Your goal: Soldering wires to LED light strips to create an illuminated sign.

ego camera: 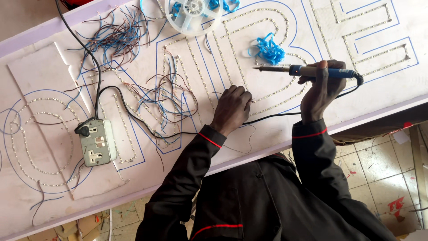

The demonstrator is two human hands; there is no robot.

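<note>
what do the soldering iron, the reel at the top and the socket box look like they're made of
Soldering iron: bare dull metal shaft and tip, blue handle that looks like plastic, held in the right hand.
Reel: translucent whitish plastic, judging by its see-through spoked rim.
Socket box: grey-white, matte and scuffed, probably plastic; the plug in it is black.

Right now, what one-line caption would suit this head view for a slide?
Right hand holds a blue-handled soldering iron while left hand presses on a white sign board lined with LED strips.
</note>
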